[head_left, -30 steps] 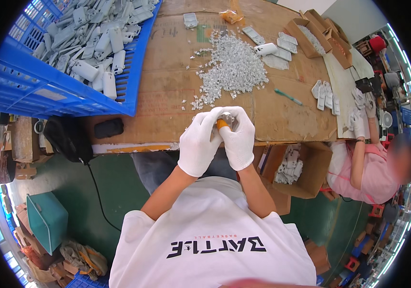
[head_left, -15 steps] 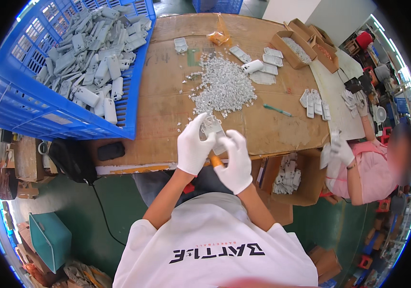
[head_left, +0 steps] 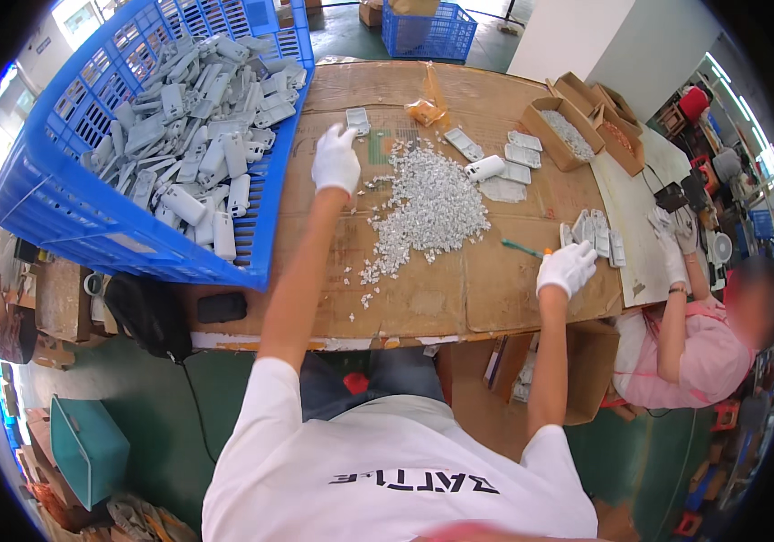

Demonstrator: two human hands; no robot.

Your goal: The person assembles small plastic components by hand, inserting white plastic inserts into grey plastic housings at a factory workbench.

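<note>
My left hand [head_left: 336,161], in a white glove, reaches over the left part of the table. Its fingers are apart, the tips at the edge of a small white plastic housing [head_left: 357,120]; I cannot tell if they touch. On the right, my gloved right hand [head_left: 568,268] is closed round an orange-handled tool [head_left: 547,252], only whose orange end shows. Its fingertips lie by the near left end of a row of white housings [head_left: 596,232]. Between my hands spreads a heap of small clear-white plastic pieces [head_left: 432,199].
A blue crate [head_left: 71,212] full of grey-white housings stands left. A teal pen-like stick [head_left: 520,247] lies near my right hand. Further back are more housings [head_left: 522,155], an orange bag [head_left: 425,112] and cardboard boxes [head_left: 568,135] of small parts. A co-worker [head_left: 690,343] sits at right.
My hands have parted from the table's near middle. The left went forward and left to the lone housing; the right went right, to the row, and the housing they held has left them.
</note>
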